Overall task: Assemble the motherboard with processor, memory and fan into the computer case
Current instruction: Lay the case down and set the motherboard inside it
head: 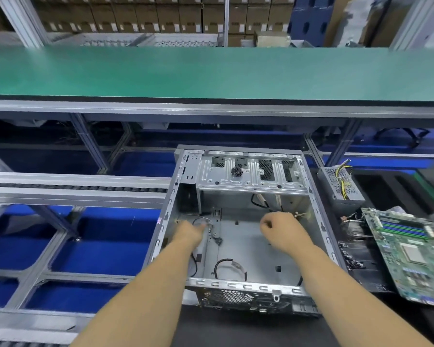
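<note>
Reaching: two hands, left hand (189, 231), right hand (281, 230), inside one case (321, 221); grip unclear.

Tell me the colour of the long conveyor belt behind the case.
Green, with a dark front edge: conveyor belt, head view.

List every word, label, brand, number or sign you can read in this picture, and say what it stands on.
None can be read.
Cardboard boxes on the far shelves: pale labels, too small and blurred to read.
Motherboard to the right of the case: printing too small and blurred.
Computer case: stamped metal only, no legible marking.
Power supply beside the case: no readable label.
</note>
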A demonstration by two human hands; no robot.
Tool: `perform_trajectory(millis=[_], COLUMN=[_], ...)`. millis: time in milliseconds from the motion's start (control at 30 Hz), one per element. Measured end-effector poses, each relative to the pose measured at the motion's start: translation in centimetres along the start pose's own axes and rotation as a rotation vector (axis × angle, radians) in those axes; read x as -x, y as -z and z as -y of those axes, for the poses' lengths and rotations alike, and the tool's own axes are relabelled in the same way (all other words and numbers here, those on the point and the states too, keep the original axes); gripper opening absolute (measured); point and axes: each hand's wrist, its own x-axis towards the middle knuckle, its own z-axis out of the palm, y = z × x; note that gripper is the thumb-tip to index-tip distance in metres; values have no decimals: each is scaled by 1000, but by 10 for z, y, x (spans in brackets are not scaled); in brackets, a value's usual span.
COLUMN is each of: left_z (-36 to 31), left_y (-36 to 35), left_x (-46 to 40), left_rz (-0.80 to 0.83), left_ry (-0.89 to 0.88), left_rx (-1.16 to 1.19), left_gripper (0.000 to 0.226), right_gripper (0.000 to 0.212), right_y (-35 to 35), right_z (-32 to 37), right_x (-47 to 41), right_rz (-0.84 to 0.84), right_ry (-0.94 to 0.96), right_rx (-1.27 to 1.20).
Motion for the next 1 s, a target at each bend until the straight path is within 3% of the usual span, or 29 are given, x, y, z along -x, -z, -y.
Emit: perform_trajectory(millis=[100, 200, 300, 367, 467, 500, 633, 767, 1000], left_z=[-3, 2, -3, -7, -2, -1, -1, 8, 1], left_y=[0, 5, 0, -8, -23, -25, -14, -12, 0], left_x=[-2, -3, -1, -1, -5, -7, -8, -12, -14], left_rz=[-218, -310, -422, -267, 218, 261, 80, 119, -168], left_ry=[-77, -179, -597, -824, -687, -622, -525, -412, -195], left_rx=[-210, -339, -735, -871, -889, -899, -1018, -946, -798], left_gripper=[36, 35, 64, 55, 52, 53, 42, 28, 37], right_gripper=[24, 25, 8, 6, 24, 29, 34, 36, 36], right_y=[0, -2, -1, -4, -11, -12, -11, -14, -18], right_z=[-5, -8, -14, -18, -16, -13, -6, -5, -11], right_x=[-4, 0, 2, 0, 0, 1, 1, 1, -5], right_rz=[-151, -66, 41, 145, 335, 351, 353, 435, 323], right_ry=[-48, -192, -275, -270, -214, -206, -189, -186, -317], right_rx=[159, 225, 249, 188, 10, -49, -258, -223, -539])
